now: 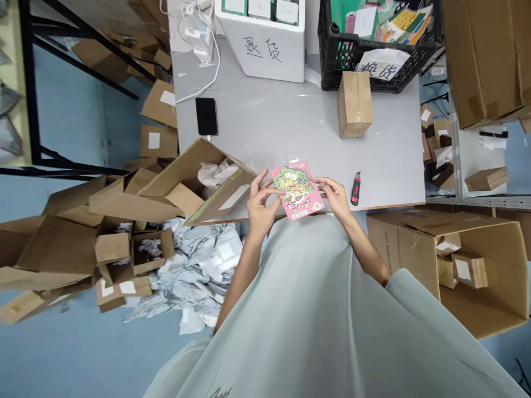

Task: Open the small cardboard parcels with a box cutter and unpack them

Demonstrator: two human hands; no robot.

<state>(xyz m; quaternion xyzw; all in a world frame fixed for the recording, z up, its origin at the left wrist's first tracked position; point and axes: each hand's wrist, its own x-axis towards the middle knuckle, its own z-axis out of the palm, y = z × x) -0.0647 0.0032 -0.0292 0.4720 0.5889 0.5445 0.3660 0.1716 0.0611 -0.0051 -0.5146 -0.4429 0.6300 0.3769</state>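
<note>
A pink booklet (297, 190) with a green illustrated cover is held up at the table's front edge. My left hand (262, 205) grips its left side between thumb and fingers. On the opposite side, my right hand (333, 194) pinches the upper right edge. Just left of my left hand stands an open cardboard box (199, 179) with pale crumpled wrapping in it. A red and black box cutter (355, 189) lies on the table to the right of my right hand.
On the table (265, 121) are a phone (206, 116), a taped carton (355, 105), a white bin (274, 55) and a black crate (332, 61). Grey plastic bags (191, 271) and cartons heap at floor left. A large open carton (406, 243) stands right.
</note>
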